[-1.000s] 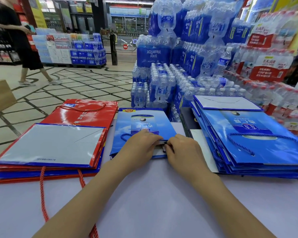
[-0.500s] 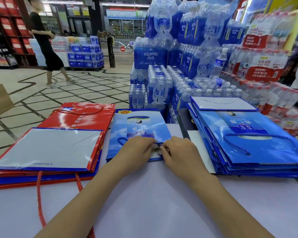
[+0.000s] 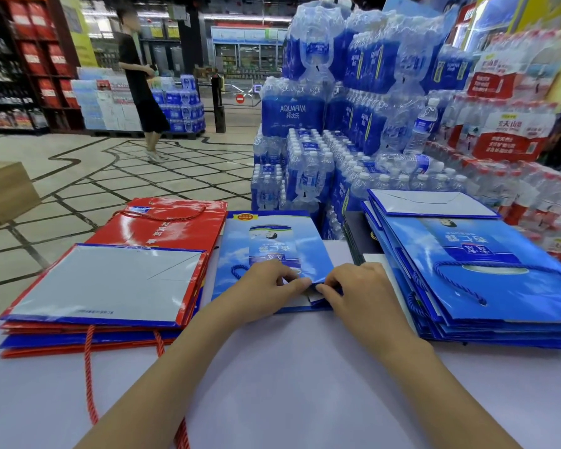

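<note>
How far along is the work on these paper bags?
Early, it seems: no bag stands opened. The left hand and right hand pinch the near edge of the flat middle blue bag. The left stack and right stack lie flat, likely waiting.

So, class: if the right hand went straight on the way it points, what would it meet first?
Probably the left hand: the right hand points left along the near edge of the blue bag, where both hands' fingertips almost touch.
</note>
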Tool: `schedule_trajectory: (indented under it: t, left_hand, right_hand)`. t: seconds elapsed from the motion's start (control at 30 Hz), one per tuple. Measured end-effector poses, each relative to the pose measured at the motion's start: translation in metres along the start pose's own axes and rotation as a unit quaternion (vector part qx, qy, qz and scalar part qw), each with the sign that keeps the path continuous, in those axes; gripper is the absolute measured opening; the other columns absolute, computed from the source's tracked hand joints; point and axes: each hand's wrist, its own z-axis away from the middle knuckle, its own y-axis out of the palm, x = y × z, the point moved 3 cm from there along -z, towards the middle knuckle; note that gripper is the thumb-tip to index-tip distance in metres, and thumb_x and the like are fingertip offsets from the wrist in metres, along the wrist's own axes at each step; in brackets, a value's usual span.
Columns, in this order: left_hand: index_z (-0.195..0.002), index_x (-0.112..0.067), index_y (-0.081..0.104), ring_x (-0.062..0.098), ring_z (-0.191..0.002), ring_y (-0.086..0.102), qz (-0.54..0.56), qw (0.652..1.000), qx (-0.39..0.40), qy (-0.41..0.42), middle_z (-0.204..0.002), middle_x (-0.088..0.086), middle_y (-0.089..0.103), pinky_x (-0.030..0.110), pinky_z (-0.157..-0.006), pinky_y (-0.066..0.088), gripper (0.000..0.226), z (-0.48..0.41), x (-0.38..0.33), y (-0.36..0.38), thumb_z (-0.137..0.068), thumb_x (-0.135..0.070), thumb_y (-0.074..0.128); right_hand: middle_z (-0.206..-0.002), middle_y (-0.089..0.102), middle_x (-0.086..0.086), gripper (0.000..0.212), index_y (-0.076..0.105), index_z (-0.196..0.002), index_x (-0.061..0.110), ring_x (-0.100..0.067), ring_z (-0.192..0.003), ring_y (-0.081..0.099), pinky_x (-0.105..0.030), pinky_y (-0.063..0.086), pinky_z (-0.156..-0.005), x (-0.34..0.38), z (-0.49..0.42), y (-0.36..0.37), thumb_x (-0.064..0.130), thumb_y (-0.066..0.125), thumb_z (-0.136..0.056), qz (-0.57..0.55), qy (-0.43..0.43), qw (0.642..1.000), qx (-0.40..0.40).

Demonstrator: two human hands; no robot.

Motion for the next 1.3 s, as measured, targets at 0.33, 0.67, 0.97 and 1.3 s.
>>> schedule_trajectory:
  t: [0.33, 0.67, 0.97, 1.3]
  left_hand:
    - [-0.090, -0.021, 0.064, 0.006, -0.074, 0.055, 0.072, 0.994, 0.013, -0.082, -0.086, -0.006, 0.064, 0.022, -0.067, 0.044, 0.022, -0.003, 0.009, -0.003, -0.094, -0.041, 0.055]
    - [-0.084, -0.014, 0.051, 0.007, -0.048, 0.043, 0.186, 0.981, -0.032, -0.050, -0.054, -0.008, 0.055, 0.022, -0.052, 0.039, 0.022, -0.001, 0.001, -0.009, -0.096, -0.032, 0.057]
    - [-0.099, -0.016, 0.062, 0.007, -0.084, 0.068, 0.389, 0.910, -0.145, -0.013, -0.089, 0.000, 0.072, 0.019, -0.074, 0.049, 0.017, -0.002, 0.004, -0.031, -0.092, -0.001, 0.060]
    - [-0.113, -0.024, 0.061, -0.004, -0.117, 0.051, 0.282, 0.940, -0.191, 0.021, -0.120, -0.015, 0.059, 0.020, -0.099, 0.039, 0.033, -0.001, 0.013, -0.037, -0.090, -0.001, 0.059]
  right_hand:
    - [-0.073, 0.065, 0.008, 0.021, 0.063, -0.071, 0.020, -0.016, -0.070, 0.045, -0.031, 0.039, -0.079, -0.001, 0.000, 0.000, 0.031, 0.074, -0.085, -0.020, 0.007, 1.000, 0.014]
    - [-0.109, 0.058, 0.004, 0.028, 0.067, -0.121, 0.030, -0.020, -0.108, 0.052, -0.035, 0.037, -0.091, 0.000, -0.003, 0.009, 0.036, 0.058, -0.096, 0.011, -0.029, 0.980, 0.199]
    - [-0.073, 0.055, 0.006, 0.041, 0.058, -0.065, 0.019, -0.012, -0.075, 0.052, -0.031, 0.039, -0.074, 0.001, -0.003, 0.005, 0.052, 0.059, -0.090, -0.037, 0.057, 0.977, 0.204]
    - [-0.067, 0.060, -0.002, 0.041, 0.048, -0.064, 0.017, -0.027, -0.073, 0.055, -0.034, 0.031, -0.071, -0.005, -0.003, 0.007, 0.042, 0.047, -0.097, 0.076, 0.093, 0.980, 0.158]
